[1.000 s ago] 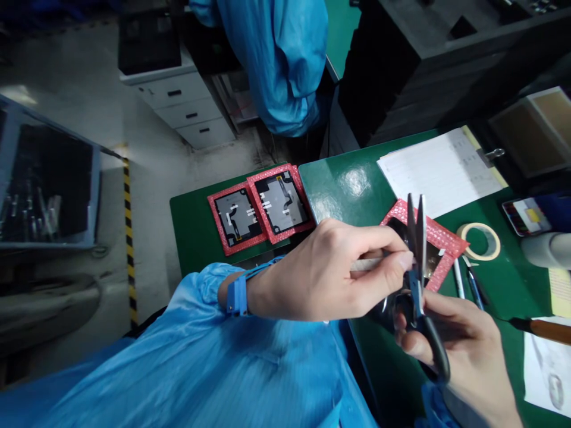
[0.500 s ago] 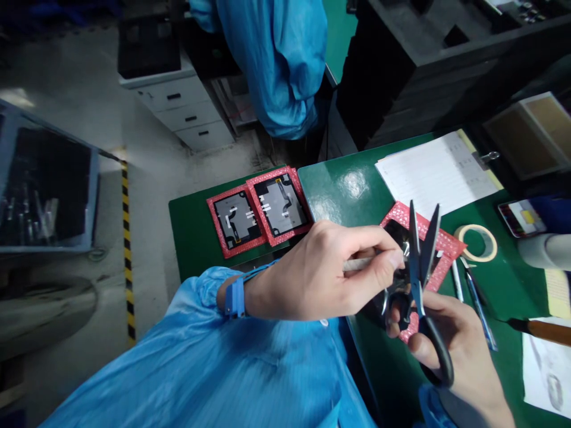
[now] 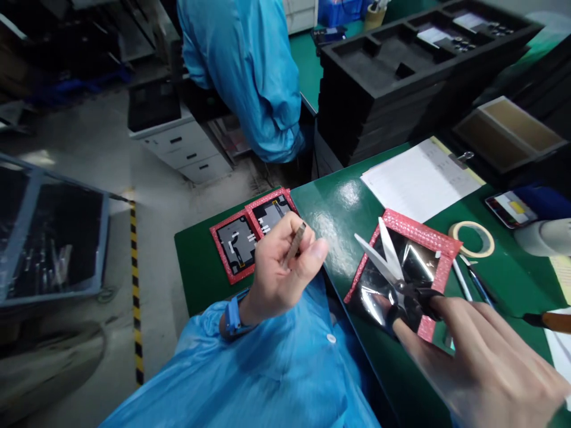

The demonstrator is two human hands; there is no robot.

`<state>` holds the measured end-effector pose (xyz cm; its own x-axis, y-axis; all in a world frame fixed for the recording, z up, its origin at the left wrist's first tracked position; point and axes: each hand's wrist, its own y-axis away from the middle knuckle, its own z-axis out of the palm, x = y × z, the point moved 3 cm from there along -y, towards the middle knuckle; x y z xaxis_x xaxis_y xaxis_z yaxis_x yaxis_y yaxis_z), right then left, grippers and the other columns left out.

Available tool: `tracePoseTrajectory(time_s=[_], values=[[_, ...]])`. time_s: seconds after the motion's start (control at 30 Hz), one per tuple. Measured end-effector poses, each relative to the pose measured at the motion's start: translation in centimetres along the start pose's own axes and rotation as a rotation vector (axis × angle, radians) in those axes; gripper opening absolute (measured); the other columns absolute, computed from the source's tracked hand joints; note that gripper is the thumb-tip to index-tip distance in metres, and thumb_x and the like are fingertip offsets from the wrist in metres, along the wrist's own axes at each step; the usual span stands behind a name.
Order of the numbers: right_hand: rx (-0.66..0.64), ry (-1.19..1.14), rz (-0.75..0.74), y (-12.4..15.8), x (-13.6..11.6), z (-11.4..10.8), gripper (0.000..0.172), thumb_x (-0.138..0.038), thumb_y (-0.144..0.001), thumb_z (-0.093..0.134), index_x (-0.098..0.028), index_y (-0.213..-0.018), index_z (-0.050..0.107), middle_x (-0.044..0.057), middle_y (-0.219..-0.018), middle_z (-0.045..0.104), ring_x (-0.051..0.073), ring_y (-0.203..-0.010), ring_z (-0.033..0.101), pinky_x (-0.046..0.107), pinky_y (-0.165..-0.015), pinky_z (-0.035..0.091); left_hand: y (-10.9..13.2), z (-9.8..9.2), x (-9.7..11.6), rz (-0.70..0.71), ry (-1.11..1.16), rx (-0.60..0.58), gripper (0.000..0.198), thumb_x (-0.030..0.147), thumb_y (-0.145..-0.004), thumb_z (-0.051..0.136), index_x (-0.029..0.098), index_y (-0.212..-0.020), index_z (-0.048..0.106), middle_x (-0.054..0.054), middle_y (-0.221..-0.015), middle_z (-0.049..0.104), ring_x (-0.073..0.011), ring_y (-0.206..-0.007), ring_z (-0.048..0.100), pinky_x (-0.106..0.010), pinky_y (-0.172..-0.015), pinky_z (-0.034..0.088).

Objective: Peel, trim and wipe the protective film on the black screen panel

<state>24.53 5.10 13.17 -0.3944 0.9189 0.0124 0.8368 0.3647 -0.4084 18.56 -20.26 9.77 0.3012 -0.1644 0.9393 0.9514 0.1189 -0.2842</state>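
Note:
My left hand (image 3: pixel 285 261) is closed round a small greyish-brown strip (image 3: pixel 294 245), held up near the green table's edge. Black-handled scissors (image 3: pixel 399 284) are in my right hand (image 3: pixel 482 351), fingers at the handles, blades parted and pointing up and left. Below the scissors lies a dark glossy panel (image 3: pixel 419 261) on a pink bubble-wrap sheet (image 3: pixel 446 241). Behind my left hand, two more dark panels with pink wrap, a left one (image 3: pixel 235 242) and a right one (image 3: pixel 272 211), rest on a green surface; my hand partly covers the right one.
A clipboard with papers (image 3: pixel 419 178), a tape roll (image 3: pixel 471 239), a phone (image 3: pixel 511 209) and pens (image 3: pixel 477 282) are on the green table (image 3: pixel 330 208). Stacked black trays (image 3: pixel 370 113) stand behind. A person in blue (image 3: pixel 254 77) is at the far side.
My left hand has moved left, away from the scissors, with the strip. My right hand has turned, and the scissors now tilt left and lower over the glossy panel. The camera view has shifted.

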Motion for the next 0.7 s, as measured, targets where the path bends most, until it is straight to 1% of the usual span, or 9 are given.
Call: tracePoseTrajectory(time_s=[0.07,0.17,0.27,0.33,0.4,0.47,0.57,0.63,0.7], values=[[-0.018,0.029,0.02,0.2,-0.1,-0.4,0.03,-0.051,-0.116,0.071,-0.025,-0.102,0.064,0.006,-0.079,0.067,0.023,-0.073,0.063,0.037,-0.057,0.026,0.1,0.1,-0.2,-0.038,0.008,-0.027,0.045,0.041,-0.109,0.08,0.024,-0.083,0.049,0.009,-0.069,0.04,-0.0085,-0.056,0.035,-0.023,-0.051,0.032],[-0.021,0.027,0.023,0.2,-0.4,-0.7,0.036,-0.053,-0.114,0.074,-0.025,-0.095,0.063,0.006,-0.076,0.064,0.023,-0.072,0.062,0.038,-0.056,0.023,0.3,0.3,-0.4,-0.073,0.031,-0.063,0.044,0.039,-0.107,0.083,0.024,-0.083,0.051,0.008,-0.069,0.042,-0.0082,-0.056,0.035,-0.023,-0.052,0.031],[-0.011,0.019,0.014,0.3,-0.3,-0.5,0.033,-0.049,-0.116,0.072,-0.025,-0.096,0.062,0.005,-0.076,0.064,0.023,-0.072,0.063,0.037,-0.057,0.024,0.2,0.5,-0.5,-0.052,0.146,-0.081,0.038,0.04,-0.111,0.078,0.022,-0.084,0.058,0.009,-0.065,0.038,-0.0083,-0.054,0.033,-0.023,-0.051,0.03],[-0.005,0.015,0.003,0.6,0.1,-0.1,0.028,-0.046,-0.117,0.07,-0.024,-0.101,0.063,0.004,-0.076,0.065,0.023,-0.069,0.062,0.036,-0.057,0.029,0.0,0.7,-0.5,-0.042,0.209,-0.076,0.035,0.04,-0.114,0.072,0.02,-0.086,0.065,0.008,-0.064,0.042,-0.0084,-0.053,0.034,-0.023,-0.05,0.03],[-0.005,-0.036,-0.01,0.9,0.5,0.4,0.021,-0.042,-0.118,0.067,-0.024,-0.107,0.066,0.003,-0.079,0.069,0.022,-0.067,0.065,0.034,-0.059,0.036,-0.2,0.9,-0.4,-0.053,0.213,-0.074,0.034,0.039,-0.116,0.069,0.019,-0.088,0.071,0.005,-0.067,0.049,-0.0086,-0.054,0.038,-0.023,-0.049,0.033],[0.005,-0.121,-0.032,1.1,0.9,0.9,0.018,-0.04,-0.121,0.062,-0.023,-0.113,0.066,0.003,-0.082,0.073,0.021,-0.066,0.07,0.034,-0.06,0.041,-0.4,1.2,-0.2,-0.061,0.155,-0.086,0.034,0.039,-0.117,0.068,0.018,-0.093,0.077,0.003,-0.071,0.055,-0.0094,-0.057,0.044,-0.023,-0.05,0.037],[0.062,-0.214,-0.058,1.4,1.3,1.6,0.026,-0.043,-0.123,0.058,-0.024,-0.108,0.064,0.002,-0.076,0.072,0.018,-0.057,0.068,0.033,-0.055,0.041,-0.6,1.7,-0.1,-0.049,0.075,-0.138,0.033,0.039,-0.118,0.068,0.017,-0.101,0.085,0.001,-0.079,0.06,-0.0083,-0.059,0.052,-0.022,-0.05,0.043],[0.076,-0.252,-0.032,1.7,1.5,2.1,0.03,-0.047,-0.123,0.057,-0.024,-0.105,0.064,0.002,-0.075,0.072,0.017,-0.053,0.066,0.032,-0.053,0.043,-0.7,2.0,-0.2,-0.034,0.094,-0.172,0.029,0.036,-0.118,0.07,0.017,-0.105,0.087,0.0,-0.085,0.063,-0.0059,-0.055,0.056,-0.02,-0.048,0.047],[0.055,-0.3,0.018,2.3,1.8,2.6,0.032,-0.048,-0.123,0.057,-0.024,-0.104,0.066,0.003,-0.077,0.074,0.017,-0.053,0.068,0.031,-0.055,0.047,-0.8,2.4,-0.4,-0.039,0.142,-0.199,0.025,0.033,-0.117,0.071,0.016,-0.107,0.087,-0.001,-0.092,0.067,-0.0051,-0.055,0.061,-0.018,-0.047,0.051]])
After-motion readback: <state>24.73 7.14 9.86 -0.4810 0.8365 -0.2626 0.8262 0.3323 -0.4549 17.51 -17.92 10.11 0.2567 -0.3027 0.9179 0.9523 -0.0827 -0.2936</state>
